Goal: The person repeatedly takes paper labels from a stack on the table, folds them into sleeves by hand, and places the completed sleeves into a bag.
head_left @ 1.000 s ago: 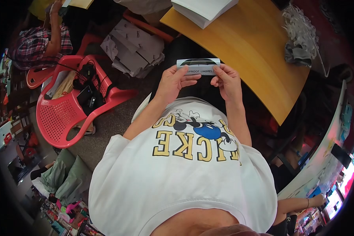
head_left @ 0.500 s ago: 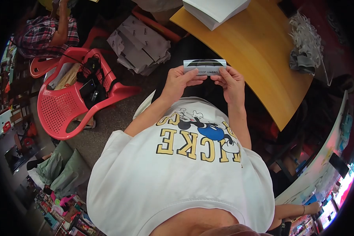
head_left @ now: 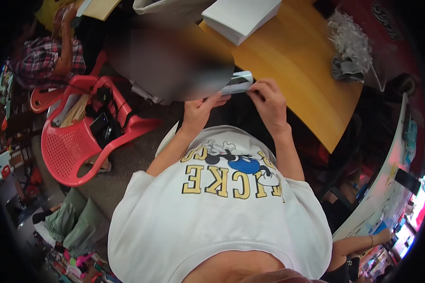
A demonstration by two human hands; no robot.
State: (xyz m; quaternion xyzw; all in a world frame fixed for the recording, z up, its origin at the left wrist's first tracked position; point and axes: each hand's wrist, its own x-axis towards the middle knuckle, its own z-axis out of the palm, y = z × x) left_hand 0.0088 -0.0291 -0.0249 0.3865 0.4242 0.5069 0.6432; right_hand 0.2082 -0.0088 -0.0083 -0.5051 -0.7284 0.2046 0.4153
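A small silvery printed box or sleeve (head_left: 241, 82) is held in front of my white shirt, tilted up toward its right end. My left hand (head_left: 199, 111) grips its left part, with thumb and fingers closed on it. My right hand (head_left: 270, 101) pinches the lower right corner between thumb and fingers. A dark blurred patch covers the upper left of the box and the area behind it, so that end is hidden.
A curved wooden table (head_left: 316, 70) lies ahead to the right, bearing a white paper stack (head_left: 241, 19) and white shredded material (head_left: 352, 42). A red chair (head_left: 71, 151) with cables stands left. People are at the upper left and lower right.
The box has tilted, its right end rising. My right hand has shifted to its corner. A dark blurred patch now covers the grey wrapped packages and the box's left part.
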